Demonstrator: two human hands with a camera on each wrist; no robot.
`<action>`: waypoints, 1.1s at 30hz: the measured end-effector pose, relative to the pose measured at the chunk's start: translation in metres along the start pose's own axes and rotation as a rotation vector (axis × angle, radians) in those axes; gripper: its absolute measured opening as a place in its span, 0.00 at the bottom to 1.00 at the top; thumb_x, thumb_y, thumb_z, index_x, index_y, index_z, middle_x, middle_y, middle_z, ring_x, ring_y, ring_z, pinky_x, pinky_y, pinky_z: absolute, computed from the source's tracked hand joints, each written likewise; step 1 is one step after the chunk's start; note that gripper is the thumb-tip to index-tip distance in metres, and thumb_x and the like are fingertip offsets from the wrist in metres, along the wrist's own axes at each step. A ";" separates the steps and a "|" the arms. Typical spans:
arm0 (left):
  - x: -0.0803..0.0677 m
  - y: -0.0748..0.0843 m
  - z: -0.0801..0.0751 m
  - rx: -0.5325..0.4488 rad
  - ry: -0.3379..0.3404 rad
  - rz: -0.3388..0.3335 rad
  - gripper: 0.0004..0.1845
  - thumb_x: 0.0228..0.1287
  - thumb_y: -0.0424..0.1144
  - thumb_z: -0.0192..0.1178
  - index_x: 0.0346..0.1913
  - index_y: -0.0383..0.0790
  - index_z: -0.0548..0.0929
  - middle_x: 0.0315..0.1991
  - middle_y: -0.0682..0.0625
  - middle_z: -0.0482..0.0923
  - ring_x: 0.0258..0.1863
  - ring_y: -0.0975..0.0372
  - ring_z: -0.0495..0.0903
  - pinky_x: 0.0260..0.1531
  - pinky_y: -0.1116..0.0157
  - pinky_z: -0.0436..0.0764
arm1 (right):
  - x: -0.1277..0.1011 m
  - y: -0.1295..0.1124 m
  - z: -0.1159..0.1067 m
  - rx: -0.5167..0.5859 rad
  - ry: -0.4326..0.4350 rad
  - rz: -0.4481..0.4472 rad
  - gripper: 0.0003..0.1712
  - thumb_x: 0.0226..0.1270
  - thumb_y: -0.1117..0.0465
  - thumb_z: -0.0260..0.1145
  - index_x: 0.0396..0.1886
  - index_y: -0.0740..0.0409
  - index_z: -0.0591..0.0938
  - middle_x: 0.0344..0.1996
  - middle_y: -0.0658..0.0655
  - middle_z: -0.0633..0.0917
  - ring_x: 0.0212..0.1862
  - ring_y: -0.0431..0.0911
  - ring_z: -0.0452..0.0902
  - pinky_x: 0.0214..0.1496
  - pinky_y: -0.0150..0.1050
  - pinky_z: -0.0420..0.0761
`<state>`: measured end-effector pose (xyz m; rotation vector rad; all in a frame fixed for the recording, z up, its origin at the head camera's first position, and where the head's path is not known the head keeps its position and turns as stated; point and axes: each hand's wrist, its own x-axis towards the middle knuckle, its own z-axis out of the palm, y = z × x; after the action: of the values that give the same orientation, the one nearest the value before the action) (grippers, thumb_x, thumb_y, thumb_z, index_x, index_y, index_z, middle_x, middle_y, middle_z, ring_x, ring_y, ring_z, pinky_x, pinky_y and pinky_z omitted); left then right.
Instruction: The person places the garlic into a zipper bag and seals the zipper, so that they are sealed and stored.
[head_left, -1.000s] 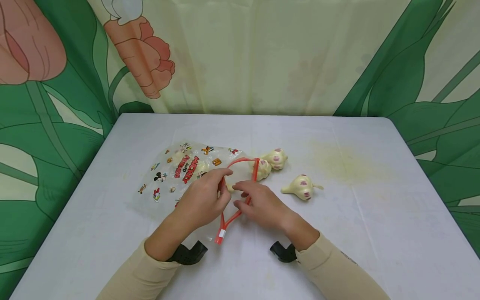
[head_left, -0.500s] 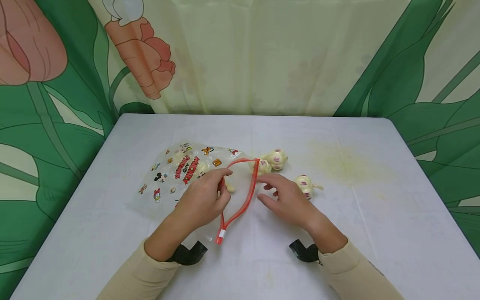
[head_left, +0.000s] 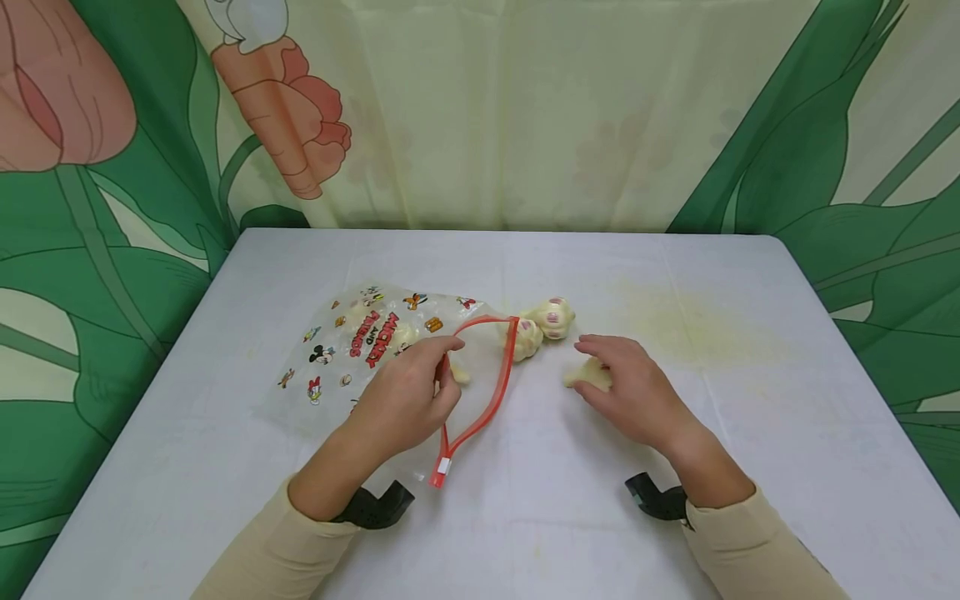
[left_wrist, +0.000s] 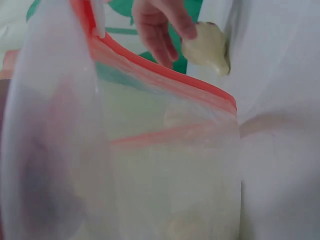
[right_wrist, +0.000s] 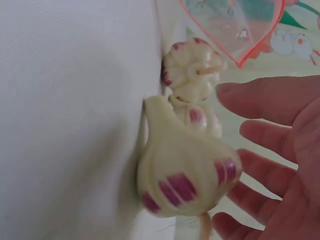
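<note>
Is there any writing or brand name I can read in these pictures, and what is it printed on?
"MICKEY AND FRIENDS": red letters on the clear zip bag, among small cartoon figures; the middle word is small and only just legible.
The white tab at the end of the bag's red zip strip: any print on it is too small to read.
The garlic bulbs and the table bear no writing.

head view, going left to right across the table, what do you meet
printed zip bag → left hand holding the bag's red zip rim → two garlic bulbs at the bag's mouth → right hand over a third garlic bulb
</note>
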<state>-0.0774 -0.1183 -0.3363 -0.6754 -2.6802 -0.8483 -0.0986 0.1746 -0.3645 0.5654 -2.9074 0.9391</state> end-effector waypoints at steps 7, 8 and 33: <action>0.001 -0.001 0.001 0.007 0.003 0.004 0.18 0.60 0.28 0.60 0.54 0.32 0.81 0.46 0.45 0.82 0.29 0.62 0.76 0.30 0.67 0.80 | -0.002 0.012 0.001 -0.091 -0.070 0.018 0.28 0.62 0.65 0.70 0.62 0.68 0.78 0.69 0.68 0.69 0.68 0.67 0.60 0.67 0.61 0.63; 0.001 -0.001 0.001 0.006 0.004 0.004 0.18 0.60 0.28 0.60 0.54 0.32 0.81 0.46 0.45 0.82 0.29 0.62 0.76 0.30 0.67 0.80 | -0.002 0.013 0.002 -0.095 -0.074 0.019 0.28 0.61 0.65 0.70 0.62 0.68 0.78 0.69 0.68 0.69 0.68 0.67 0.60 0.66 0.61 0.63; 0.000 -0.002 0.001 0.003 -0.004 -0.015 0.18 0.60 0.28 0.60 0.54 0.33 0.81 0.45 0.45 0.82 0.29 0.62 0.75 0.30 0.67 0.80 | -0.002 0.011 0.007 -0.093 0.025 0.041 0.07 0.62 0.61 0.69 0.38 0.59 0.84 0.44 0.59 0.79 0.46 0.55 0.71 0.43 0.49 0.74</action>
<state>-0.0784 -0.1190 -0.3384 -0.6578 -2.6928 -0.8467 -0.1000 0.1799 -0.3770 0.4862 -2.9330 0.8038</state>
